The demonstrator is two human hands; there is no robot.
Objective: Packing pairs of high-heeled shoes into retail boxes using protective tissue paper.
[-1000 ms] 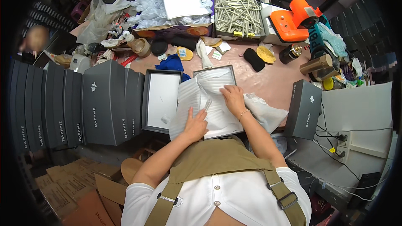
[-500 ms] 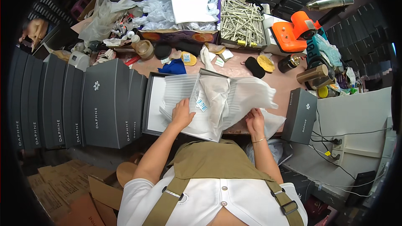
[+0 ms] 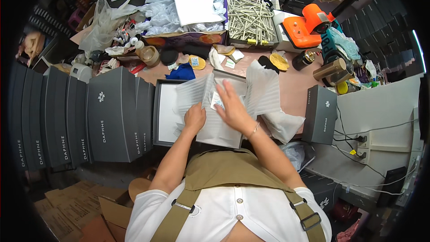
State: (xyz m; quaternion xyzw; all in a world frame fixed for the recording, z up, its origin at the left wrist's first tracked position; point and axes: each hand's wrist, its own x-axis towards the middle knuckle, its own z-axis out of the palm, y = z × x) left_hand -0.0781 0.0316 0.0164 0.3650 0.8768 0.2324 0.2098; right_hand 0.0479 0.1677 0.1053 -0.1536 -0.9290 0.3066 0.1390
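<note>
A shallow grey shoe box (image 3: 230, 74), white inside, lies in front of me with its other half, a grey tray with a white inner face (image 3: 168, 107), at its left. A ribbed white packing sheet (image 3: 192, 90) spreads across both. My left hand (image 3: 195, 117) is closed on the sheet near the middle. Over the box, my right hand (image 3: 234, 111) is flat with fingers stretched, its thumb beside a small white packet with blue print (image 3: 217, 100). Another part of the ribbed sheet (image 3: 262, 88) and white tissue paper (image 3: 285, 123) hang out over the box's right side.
Grey shoe boxes (image 3: 111, 112) stand in a row at left; another grey box (image 3: 320, 114) stands at right. Behind are a carton of crumpled paper (image 3: 159, 9), a box of pale sticks (image 3: 251, 20), an orange device (image 3: 309, 27), a blue cloth (image 3: 181, 71) and a brown cup (image 3: 331, 69).
My right hand has left the tissue paper at the right and come over the box beside the packet. The white bundle in the box has shifted out to the right. My left hand stays nearly in place.
</note>
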